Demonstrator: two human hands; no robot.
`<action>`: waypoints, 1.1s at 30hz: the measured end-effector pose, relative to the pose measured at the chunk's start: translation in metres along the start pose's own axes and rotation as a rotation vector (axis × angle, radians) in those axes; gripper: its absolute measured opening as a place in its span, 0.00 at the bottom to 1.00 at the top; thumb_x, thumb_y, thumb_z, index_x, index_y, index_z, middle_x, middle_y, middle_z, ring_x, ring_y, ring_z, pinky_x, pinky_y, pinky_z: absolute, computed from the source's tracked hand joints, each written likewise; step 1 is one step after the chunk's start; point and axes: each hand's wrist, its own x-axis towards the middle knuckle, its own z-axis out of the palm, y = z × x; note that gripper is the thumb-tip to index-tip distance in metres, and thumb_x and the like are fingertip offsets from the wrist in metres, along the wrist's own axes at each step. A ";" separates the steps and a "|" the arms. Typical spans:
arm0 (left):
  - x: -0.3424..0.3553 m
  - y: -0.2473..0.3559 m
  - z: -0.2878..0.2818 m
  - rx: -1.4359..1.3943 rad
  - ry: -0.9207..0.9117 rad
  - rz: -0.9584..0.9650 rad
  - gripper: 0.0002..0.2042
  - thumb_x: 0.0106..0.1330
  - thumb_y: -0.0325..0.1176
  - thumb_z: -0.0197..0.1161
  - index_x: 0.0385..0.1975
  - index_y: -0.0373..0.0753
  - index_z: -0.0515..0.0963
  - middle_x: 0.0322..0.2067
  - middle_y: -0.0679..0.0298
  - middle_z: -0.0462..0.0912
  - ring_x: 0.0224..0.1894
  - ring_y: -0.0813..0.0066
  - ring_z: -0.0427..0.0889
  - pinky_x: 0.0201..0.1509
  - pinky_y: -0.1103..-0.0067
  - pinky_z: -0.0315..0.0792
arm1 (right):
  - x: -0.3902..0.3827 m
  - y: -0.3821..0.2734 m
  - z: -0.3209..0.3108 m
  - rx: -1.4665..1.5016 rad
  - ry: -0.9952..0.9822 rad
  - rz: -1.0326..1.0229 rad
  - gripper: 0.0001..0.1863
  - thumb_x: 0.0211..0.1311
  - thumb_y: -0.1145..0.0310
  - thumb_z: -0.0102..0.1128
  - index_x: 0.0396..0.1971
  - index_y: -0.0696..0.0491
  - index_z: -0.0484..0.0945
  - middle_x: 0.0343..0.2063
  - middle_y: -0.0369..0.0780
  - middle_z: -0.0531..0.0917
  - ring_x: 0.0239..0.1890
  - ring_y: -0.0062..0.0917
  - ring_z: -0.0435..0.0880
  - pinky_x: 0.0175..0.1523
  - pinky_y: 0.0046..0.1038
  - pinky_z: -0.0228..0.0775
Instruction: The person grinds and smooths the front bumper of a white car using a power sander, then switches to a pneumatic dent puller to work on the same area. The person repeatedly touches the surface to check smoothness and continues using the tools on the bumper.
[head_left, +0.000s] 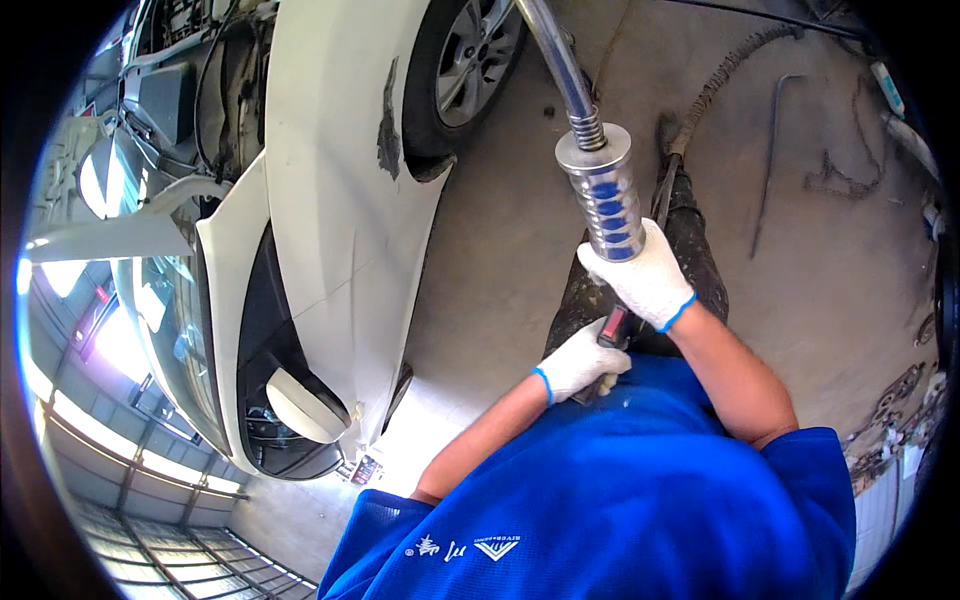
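Note:
A slide hammer runs down from the top edge toward my body, its shiny metal rod ending at a coil spring above a ribbed cylindrical weight. My right hand, in a white glove with a blue cuff, is closed round the lower end of the weight. Nearer my waist, my left hand, gloved the same way, is wrapped round the tool's dark handle, which has a red part. The rod's far tip lies outside the view.
To the left stands a white car with a dark scrape beside its wheel. Its mirror juts out lower down. A coiled hose, a bent metal bar and a chain lie on the floor at right.

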 end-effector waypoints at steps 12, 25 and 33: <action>0.014 0.045 0.071 0.547 0.294 0.210 0.20 0.66 0.47 0.65 0.44 0.34 0.76 0.30 0.57 0.84 0.34 0.65 0.85 0.39 0.72 0.79 | 0.004 0.003 -0.075 0.060 0.149 -0.128 0.12 0.57 0.65 0.71 0.27 0.59 0.81 0.22 0.40 0.85 0.27 0.25 0.84 0.39 0.32 0.76; -0.094 0.276 -0.228 2.770 0.608 0.187 0.44 0.61 0.54 0.65 0.74 0.38 0.58 0.74 0.57 0.59 0.76 0.61 0.56 0.80 0.61 0.48 | 0.022 0.031 -0.071 0.278 0.281 -0.028 0.09 0.59 0.68 0.72 0.25 0.54 0.79 0.21 0.31 0.80 0.25 0.16 0.77 0.33 0.24 0.69; -0.013 0.298 -0.279 2.860 0.272 0.390 0.42 0.57 0.50 0.66 0.69 0.31 0.64 0.73 0.56 0.61 0.76 0.63 0.56 0.81 0.67 0.49 | 0.051 0.060 -0.015 0.258 0.375 -0.014 0.07 0.58 0.73 0.67 0.25 0.52 0.77 0.21 0.31 0.76 0.25 0.17 0.74 0.34 0.23 0.66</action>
